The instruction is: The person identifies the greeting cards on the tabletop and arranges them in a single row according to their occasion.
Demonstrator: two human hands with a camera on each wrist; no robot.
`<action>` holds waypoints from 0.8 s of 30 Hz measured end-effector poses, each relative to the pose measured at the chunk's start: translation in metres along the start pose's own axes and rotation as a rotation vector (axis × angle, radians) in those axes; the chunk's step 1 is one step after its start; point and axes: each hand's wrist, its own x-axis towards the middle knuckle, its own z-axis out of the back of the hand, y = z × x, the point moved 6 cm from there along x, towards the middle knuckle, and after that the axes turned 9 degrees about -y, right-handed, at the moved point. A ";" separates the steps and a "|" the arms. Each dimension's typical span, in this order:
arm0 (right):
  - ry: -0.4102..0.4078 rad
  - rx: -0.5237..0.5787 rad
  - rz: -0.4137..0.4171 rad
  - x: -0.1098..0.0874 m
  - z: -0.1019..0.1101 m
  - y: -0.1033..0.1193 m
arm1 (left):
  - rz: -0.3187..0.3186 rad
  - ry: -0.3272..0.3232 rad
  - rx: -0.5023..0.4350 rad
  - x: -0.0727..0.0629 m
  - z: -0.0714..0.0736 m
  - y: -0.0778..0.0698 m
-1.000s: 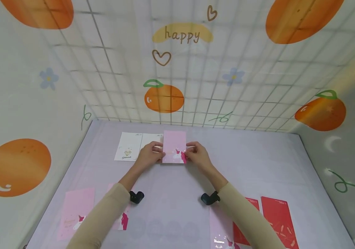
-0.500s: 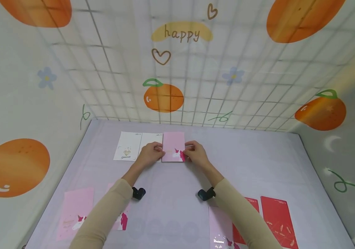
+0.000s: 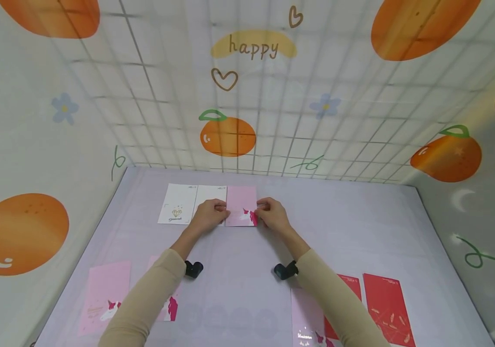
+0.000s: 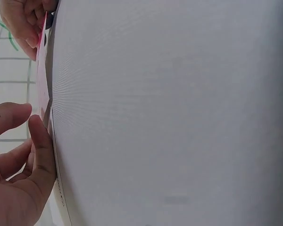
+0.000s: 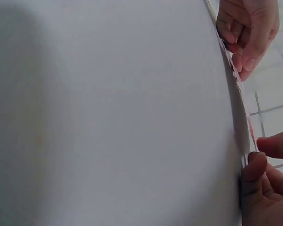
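A pink card (image 3: 240, 202) with a white unicorn and dark pink mane lies flat or nearly flat on the table, right beside a white card (image 3: 213, 193). My left hand (image 3: 209, 214) pinches its left edge, resting over that white card. At the opposite edge, the thumb and fingers of my right hand (image 3: 273, 215) pinch the same pink card. Seen edge-on, the pink card (image 4: 42, 80) sits slightly raised from the tabletop in the left wrist view. The right wrist view shows only a thin rim of it between both hands.
Another white card with a gold diamond (image 3: 177, 207) lies at the far left. Nearer are a pink unicorn card (image 3: 104, 294) and a second one (image 3: 169, 306) partly under the left sleeve. At right lie a pink card (image 3: 307, 313) and red cards (image 3: 389, 308). Fabric walls surround the table.
Between both hands, the pink card has been lowered toward the table and shifted slightly left, against the white card. The right hand has moved a little left with it.
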 end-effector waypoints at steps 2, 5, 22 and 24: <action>-0.001 -0.010 0.002 0.000 0.000 0.001 | 0.000 -0.004 0.002 0.000 0.001 -0.001; 0.002 -0.030 0.003 -0.001 0.001 0.002 | -0.008 -0.010 0.002 -0.002 0.002 -0.002; 0.026 0.035 0.186 -0.037 0.044 0.037 | -0.180 0.002 -0.164 -0.048 0.018 -0.051; 0.026 0.018 0.214 -0.046 0.050 0.042 | -0.195 0.002 -0.170 -0.057 0.019 -0.058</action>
